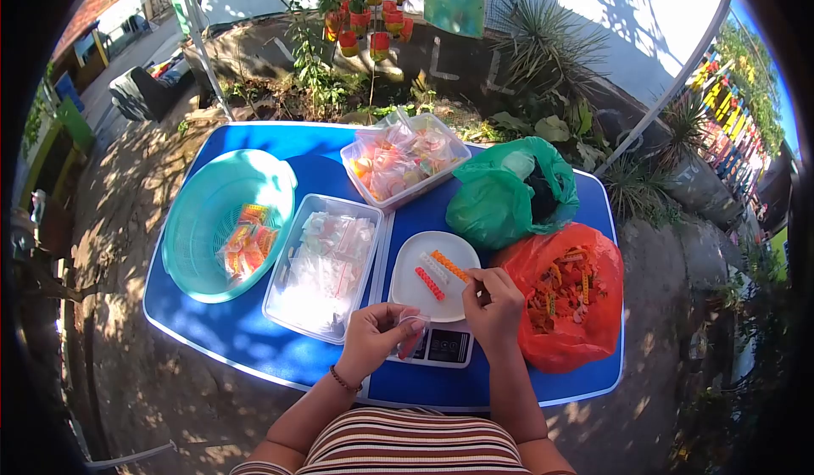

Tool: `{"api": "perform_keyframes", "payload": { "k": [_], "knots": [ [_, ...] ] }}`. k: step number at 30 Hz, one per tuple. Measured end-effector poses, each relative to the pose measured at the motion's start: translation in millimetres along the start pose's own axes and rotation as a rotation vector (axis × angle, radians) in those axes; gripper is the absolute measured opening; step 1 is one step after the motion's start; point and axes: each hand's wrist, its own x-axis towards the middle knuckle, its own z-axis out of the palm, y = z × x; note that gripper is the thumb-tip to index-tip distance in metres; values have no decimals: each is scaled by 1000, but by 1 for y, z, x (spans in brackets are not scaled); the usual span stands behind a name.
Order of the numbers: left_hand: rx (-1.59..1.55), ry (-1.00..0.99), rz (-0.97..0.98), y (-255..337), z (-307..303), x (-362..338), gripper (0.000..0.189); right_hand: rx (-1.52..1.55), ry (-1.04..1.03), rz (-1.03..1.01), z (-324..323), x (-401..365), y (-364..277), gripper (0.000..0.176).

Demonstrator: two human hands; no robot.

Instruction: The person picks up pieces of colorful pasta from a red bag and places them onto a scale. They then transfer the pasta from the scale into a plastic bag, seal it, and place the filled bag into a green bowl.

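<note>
My left hand [373, 337] is closed on a small clear zip bag [413, 336] with something reddish in it, in front of a kitchen scale [449, 345]. On the scale's white plate [407, 282] lie a red beaded-looking strip [429, 283], a white strip [434, 268] and an orange strip [449, 265]. The fingertips of my right hand [494, 305] are pinched at the near end of the orange strip, over the plate's right edge. What exactly the strips are is too small to tell.
A red plastic bag [606, 284] of orange and red pieces stands right, with a green plastic bag [479, 208] behind. A tub of filled packets [360, 180], a tub of clear bags [280, 305] and a teal basket [182, 220] share the blue table [229, 339].
</note>
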Motion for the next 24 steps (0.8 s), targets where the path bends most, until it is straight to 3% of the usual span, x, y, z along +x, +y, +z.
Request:
{"api": "perform_keyframes", "payload": {
  "k": [8, 16, 20, 24],
  "knots": [
    [78, -142, -83, 16, -11, 0, 30, 229, -326, -138, -53, 6, -11, 14],
    [182, -214, -114, 23, -13, 0, 33, 180, -347, -203, -59, 2, -18, 15],
    [180, -269, -125, 24, -11, 0, 27, 84, -408, -316, -50, -1, -28, 18],
    [203, -272, -87, 11, -4, 2, 22, 174, -398, -337, -24, -13, -39, 20]
  ]
}}
